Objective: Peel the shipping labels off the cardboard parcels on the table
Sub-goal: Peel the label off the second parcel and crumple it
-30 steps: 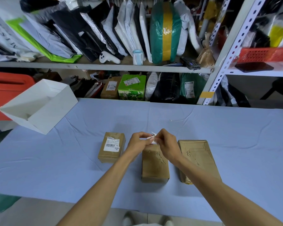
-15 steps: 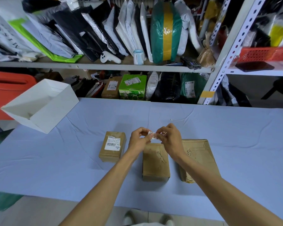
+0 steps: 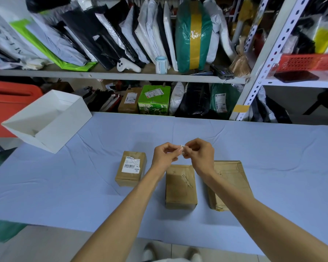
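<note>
Three brown cardboard parcels lie in a row on the table. The left parcel (image 3: 131,171) carries a white shipping label (image 3: 131,164) with a barcode. The middle parcel (image 3: 180,187) and the right parcel (image 3: 229,184) show bare cardboard tops. Above the middle parcel's far end, my left hand (image 3: 164,156) and my right hand (image 3: 199,155) meet fingertip to fingertip. Between them they pinch a small crumpled white label (image 3: 182,148), mostly hidden by the fingers.
An open white box (image 3: 45,120) sits at the table's far left corner. A pale blue cloth (image 3: 273,157) covers the table. Shelves packed with mailer bags and parcels stand behind it. An orange bin (image 3: 6,103) stands left of the table.
Both hands have lifted off the middle parcel and moved away from me, taking the peeled white label with them and scrunching it smaller between the fingertips.
</note>
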